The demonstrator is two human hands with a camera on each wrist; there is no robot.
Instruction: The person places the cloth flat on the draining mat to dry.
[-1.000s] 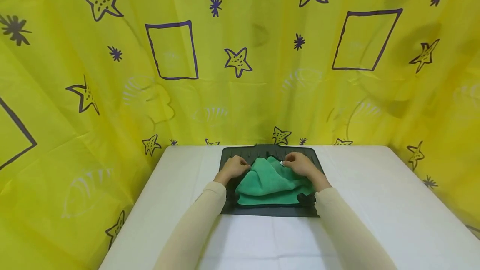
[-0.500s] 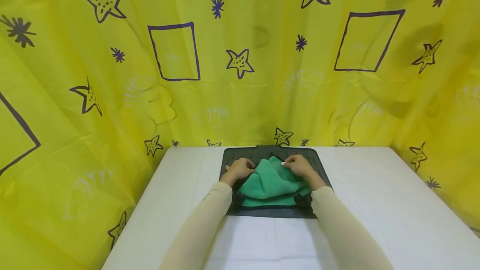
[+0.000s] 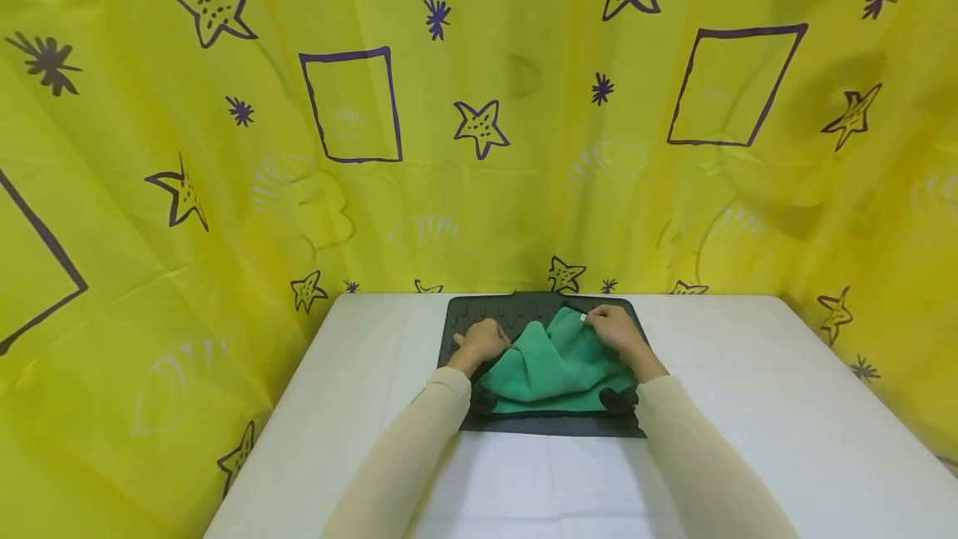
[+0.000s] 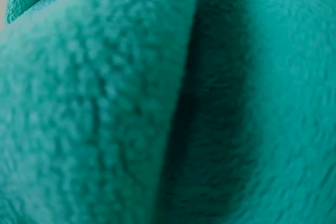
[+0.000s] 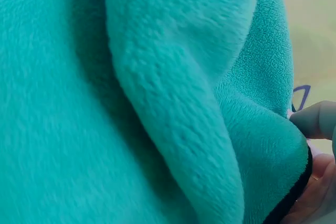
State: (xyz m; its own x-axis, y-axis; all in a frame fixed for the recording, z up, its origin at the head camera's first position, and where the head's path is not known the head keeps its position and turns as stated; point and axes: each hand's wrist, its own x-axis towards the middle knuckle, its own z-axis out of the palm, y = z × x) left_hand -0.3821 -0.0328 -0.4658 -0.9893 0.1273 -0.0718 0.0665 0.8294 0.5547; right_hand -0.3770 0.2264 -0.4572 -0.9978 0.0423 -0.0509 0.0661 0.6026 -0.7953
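The person is spreading a green fleece cloth [image 3: 550, 360] over a dark ribbed mat [image 3: 479, 310] that is lying on the white table [image 3: 748, 406] at the 12 o'clock side of the tabletop. The left hand [image 3: 482, 341] is gripping the cloth's edge at 9 o'clock with curled fingers; the right hand [image 3: 612, 328] is pinching a far corner near 1 o'clock, where a small white tag [image 3: 582, 318] is showing. The right-wrist view is showing fingertips [image 5: 315, 121] closing on the cloth's black-trimmed hem. The cloth is lying bunched in ridges between both hands. Judged next: drawing the corners apart and flattening the folds. Compared with a second earlier, the right hand is sitting farther toward 12 o'clock, carrying its corner with it.
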